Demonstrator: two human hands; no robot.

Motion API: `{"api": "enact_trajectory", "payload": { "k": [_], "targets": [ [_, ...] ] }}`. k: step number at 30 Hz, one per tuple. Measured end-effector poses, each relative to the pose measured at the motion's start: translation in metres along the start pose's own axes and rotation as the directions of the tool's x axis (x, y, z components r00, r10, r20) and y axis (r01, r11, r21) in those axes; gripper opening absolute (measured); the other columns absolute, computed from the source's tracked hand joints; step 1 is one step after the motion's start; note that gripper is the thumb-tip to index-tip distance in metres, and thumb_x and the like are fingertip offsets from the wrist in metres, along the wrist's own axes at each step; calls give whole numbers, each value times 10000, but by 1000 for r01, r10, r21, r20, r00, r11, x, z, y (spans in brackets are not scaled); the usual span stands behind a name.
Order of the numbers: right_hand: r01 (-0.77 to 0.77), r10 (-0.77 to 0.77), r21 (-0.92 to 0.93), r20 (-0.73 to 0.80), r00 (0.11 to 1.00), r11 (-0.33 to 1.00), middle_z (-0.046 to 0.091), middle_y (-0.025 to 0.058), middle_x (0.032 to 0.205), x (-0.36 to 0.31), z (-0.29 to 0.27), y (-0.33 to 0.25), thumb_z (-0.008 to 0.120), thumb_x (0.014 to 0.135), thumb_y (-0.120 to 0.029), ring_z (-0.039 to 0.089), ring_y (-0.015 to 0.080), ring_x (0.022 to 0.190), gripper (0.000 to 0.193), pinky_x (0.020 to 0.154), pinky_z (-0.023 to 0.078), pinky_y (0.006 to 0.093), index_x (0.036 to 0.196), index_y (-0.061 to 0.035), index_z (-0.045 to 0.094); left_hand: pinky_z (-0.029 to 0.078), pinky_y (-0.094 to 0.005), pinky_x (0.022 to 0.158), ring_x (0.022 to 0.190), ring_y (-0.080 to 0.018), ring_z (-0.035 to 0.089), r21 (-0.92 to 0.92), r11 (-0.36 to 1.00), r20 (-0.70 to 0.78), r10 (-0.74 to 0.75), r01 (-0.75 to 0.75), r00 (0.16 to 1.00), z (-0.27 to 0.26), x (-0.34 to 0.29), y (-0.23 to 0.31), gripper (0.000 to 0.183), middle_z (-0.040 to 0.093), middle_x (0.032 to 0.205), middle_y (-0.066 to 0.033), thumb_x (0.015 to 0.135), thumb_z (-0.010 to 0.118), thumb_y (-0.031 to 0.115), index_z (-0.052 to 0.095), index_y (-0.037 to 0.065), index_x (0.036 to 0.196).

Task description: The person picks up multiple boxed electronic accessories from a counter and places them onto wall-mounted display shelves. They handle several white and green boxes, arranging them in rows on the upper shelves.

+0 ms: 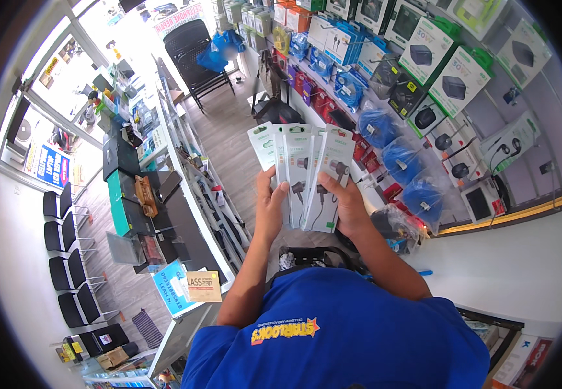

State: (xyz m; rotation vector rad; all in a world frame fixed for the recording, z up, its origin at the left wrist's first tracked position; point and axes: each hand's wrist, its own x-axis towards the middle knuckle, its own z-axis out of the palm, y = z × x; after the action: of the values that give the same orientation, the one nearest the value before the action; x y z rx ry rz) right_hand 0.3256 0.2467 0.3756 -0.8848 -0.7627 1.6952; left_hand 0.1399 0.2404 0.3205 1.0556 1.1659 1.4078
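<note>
Several slim white-and-grey earphone boxes (298, 150) are fanned out upright in front of my chest, each with a hang tab on top and black earphones pictured on the front. My left hand (270, 206) closes round the left edge of the fan, its thumb lying on the front. On the opposite side, my right hand (347, 205) grips the rightmost earphone box (323, 211), thumb pressed on its face. The boxes overlap, so parts of the middle ones are hidden, as are most of my fingers behind them.
To the right, a display wall carries boxed chargers (460, 81) and bagged blue coils (402, 162) on hooks. A long glass counter (193, 172) runs along my left. Beyond stands a black folding chair (193, 55) with a blue bag; black seats (67, 272) line the left wall.
</note>
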Motion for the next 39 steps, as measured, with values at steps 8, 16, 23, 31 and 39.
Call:
{"api": "enact_trajectory", "payload": {
  "k": [8,16,23,31,39],
  "targets": [
    [-2,5,136,-18,1000,991,663,55,1239,0,-4,5,783,960,-244,649,161,1111,518,976,516,336,1384,-42,564,465,-341,1044,1185,-198,577,-195,976,-37,-106,97,994,10,-10,14,603,598,1321,-134,1016,646,290,421,8,1499],
    [43,-38,102,-49,998,994,662,64,1279,0,-18,-13,786,954,-212,650,181,1142,542,997,527,348,1406,-35,545,451,-347,1054,1175,-202,580,29,997,-93,-70,72,993,-15,-1,9,622,591,1346,-130,1003,657,345,454,-1,1478],
    [-25,32,-80,80,996,996,651,66,1308,1,0,5,747,997,-254,614,165,1192,524,1031,486,340,1419,-22,542,432,-374,1111,1287,-227,548,-33,999,114,-17,21,993,-5,-7,4,691,540,1416,-136,958,729,270,415,3,1513],
    [-64,52,288,52,997,956,636,158,1393,8,-17,-8,659,1041,-307,632,235,1220,501,1023,535,403,1429,-10,544,470,-374,1069,1216,-221,599,-223,972,-35,-87,77,996,-10,-6,9,689,608,1344,-139,935,719,290,422,-4,1482],
    [-22,23,-27,45,999,999,615,98,1354,4,-12,16,639,1057,-416,580,184,1243,594,1079,452,343,1484,-29,493,361,-451,1170,1336,-329,498,159,987,58,-14,5,998,-2,-2,-1,656,514,1392,-199,932,756,326,506,-10,1437]
  ]
}}
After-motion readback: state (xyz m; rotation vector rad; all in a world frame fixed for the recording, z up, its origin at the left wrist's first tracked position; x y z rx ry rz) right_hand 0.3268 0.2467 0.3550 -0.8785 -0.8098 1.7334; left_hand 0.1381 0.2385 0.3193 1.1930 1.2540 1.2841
